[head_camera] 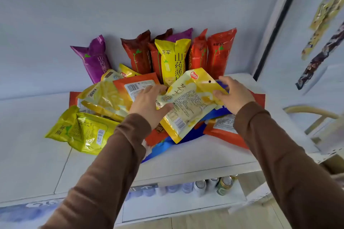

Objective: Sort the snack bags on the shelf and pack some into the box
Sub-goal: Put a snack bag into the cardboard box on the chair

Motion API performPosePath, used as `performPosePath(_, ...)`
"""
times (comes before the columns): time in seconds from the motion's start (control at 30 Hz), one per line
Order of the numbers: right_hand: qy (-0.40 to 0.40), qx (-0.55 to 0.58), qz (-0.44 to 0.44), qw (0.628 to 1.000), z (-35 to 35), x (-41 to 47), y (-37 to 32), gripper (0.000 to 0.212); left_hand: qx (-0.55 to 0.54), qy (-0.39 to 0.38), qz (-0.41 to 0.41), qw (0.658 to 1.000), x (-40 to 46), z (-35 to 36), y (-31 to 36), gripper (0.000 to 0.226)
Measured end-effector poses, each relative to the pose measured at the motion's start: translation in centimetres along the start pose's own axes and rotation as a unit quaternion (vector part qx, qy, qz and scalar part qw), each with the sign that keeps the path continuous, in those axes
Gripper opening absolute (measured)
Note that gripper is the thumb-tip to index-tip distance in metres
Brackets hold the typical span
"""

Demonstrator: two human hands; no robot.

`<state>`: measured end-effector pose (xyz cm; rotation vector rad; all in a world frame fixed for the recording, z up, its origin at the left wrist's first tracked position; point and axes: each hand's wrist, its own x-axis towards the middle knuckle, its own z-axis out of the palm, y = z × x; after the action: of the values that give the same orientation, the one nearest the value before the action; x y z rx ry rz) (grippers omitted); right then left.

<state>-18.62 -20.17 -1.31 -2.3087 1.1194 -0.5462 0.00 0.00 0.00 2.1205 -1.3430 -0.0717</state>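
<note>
I hold a yellow-and-white snack bag (188,102) over the middle of the pile on the white shelf (204,154), its printed back and barcode facing me. My left hand (149,104) has its grip on the bag's left edge, thumb across the front and fingers behind. My right hand (232,94) pinches the bag's upper right edge, thumb and fingers clamped on the foil.

Beneath it lie a blue bag (162,149) and an orange bag (225,130) at 4 o'clock. At 9 o'clock are a clear yellow bag (104,96) and another orange bag (134,85), label up. A yellow-green bag (81,131) lies at 8 o'clock, near the shelf's front.

At 12 o'clock tall bags stand against the wall: a yellow one (173,61) in front, dark red (137,53) and red (219,51) ones either side, and a purple one (95,59) leaning at 10 o'clock.

At 6 o'clock, on the shelf below, stand cans (225,185).
</note>
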Motion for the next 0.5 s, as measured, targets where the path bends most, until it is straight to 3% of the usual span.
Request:
performPosePath(0.17,-0.029,0.029,0.038,0.998,1.2,0.8,-0.6,0.058,0.133,-0.069,-0.048,0.988,1.5,0.8,-0.1,0.081)
performPosePath(0.27,-0.014,0.068,0.028,0.997,1.6,1.3,-0.4,0.034,0.158,-0.114,-0.065,0.979,2.1,0.5,-0.5,0.094)
performPosePath(0.4,0.03,0.148,-0.029,0.988,0.9,0.6,-0.9,0.006,0.129,-0.125,-0.073,0.981,2.5,0.2,-1.4,0.112)
performPosePath(0.5,0.04,0.222,-0.097,0.969,-0.4,-0.4,-2.4,0.014,0.014,-0.137,-0.086,0.987,2.4,-0.2,-2.8,0.126)
